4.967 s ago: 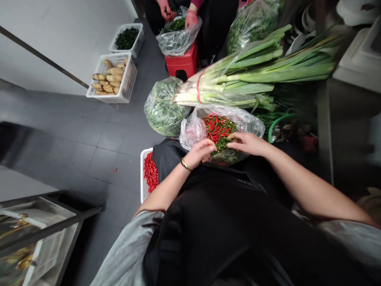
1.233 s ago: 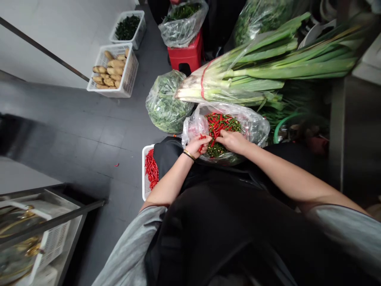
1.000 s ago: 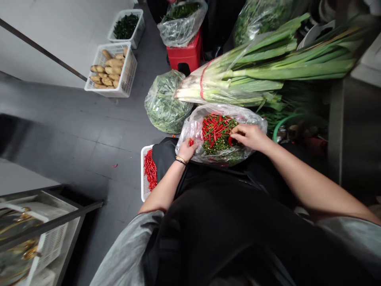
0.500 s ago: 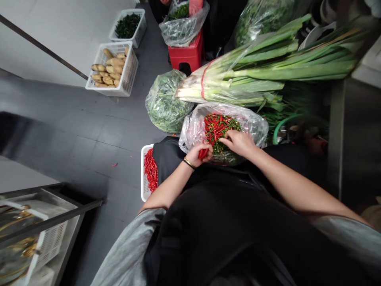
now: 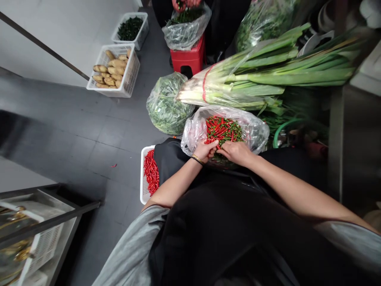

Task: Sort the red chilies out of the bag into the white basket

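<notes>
Looks part done: red peppers [image 5: 151, 174] lie in white basket [image 5: 143, 186] | many green-stemmed peppers [image 5: 223, 128] sit in clear bag [image 5: 256, 131] | left hand [image 5: 206, 151], right hand [image 5: 237, 153]: fingers bent at bag's near edge, can't tell if pinching any

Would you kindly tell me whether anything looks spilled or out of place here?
Yes: a small red piece, probably a stray chili, lies alone on the floor. It looks odd because the other red chilies sit together in the white basket or in the plastic bag.
</notes>
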The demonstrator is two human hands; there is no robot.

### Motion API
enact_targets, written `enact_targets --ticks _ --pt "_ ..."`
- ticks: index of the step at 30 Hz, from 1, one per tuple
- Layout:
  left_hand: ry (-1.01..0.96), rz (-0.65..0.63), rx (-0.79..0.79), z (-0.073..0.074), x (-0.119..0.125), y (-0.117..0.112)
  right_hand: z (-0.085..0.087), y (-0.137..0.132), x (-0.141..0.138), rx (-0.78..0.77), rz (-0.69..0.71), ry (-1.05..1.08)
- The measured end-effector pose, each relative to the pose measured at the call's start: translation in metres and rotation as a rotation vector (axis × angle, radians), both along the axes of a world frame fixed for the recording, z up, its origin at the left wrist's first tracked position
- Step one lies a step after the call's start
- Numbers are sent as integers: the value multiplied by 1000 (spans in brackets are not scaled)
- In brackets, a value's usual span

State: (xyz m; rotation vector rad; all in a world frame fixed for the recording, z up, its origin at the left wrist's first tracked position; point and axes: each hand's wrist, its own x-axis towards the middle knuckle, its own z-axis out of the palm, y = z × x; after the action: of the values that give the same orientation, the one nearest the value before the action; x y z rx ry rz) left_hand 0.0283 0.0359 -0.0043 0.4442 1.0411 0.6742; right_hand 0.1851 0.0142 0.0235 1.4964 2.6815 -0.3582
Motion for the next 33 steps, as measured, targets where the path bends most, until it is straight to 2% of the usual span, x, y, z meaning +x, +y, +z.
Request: enact_targets --ticks 3,5,8,10,12,14,17,19,21,24,26,29,31,33 --pt "-41 -10 -115 2 -9 3 5 -1 5 49 199 163" --pt "-112 37 -122 4 -21 4 9 7 12 -20 232 151" --pt "-238 78 -55 8 -40 4 11 30 18 -208 118 -38" --pt "-277 85 -29 11 -49 3 8 49 12 -208 -7 -78" --pt "-292 95 2 13 -54 3 2 67 -4 -133 -165 -49" --pt "-295 93 50 15 -56 2 -6 82 -22 -144 -284 -53" --pt "-235 64 106 17 -54 1 -16 91 -31 -248 -327 -14" --pt "-129 51 134 16 -51 1 -17 87 -21 -255 -360 153" --pt "13 37 196 15 -45 3 -15 76 -5 -287 -443 409" --pt "165 -43 346 12 -29 7 -5 53 11 -449 -576 831" --pt "194 -134 440 11 -18 8 2 35 11 -568 -604 1020" --pt "200 -277 492 11 -11 3 8 14 6 -614 -512 1014" --pt "157 -310 430 12 -13 -5 11 6 6 -458 -389 871" --pt "58 -290 287 14 -18 -13 13 5 10 -216 -265 671"
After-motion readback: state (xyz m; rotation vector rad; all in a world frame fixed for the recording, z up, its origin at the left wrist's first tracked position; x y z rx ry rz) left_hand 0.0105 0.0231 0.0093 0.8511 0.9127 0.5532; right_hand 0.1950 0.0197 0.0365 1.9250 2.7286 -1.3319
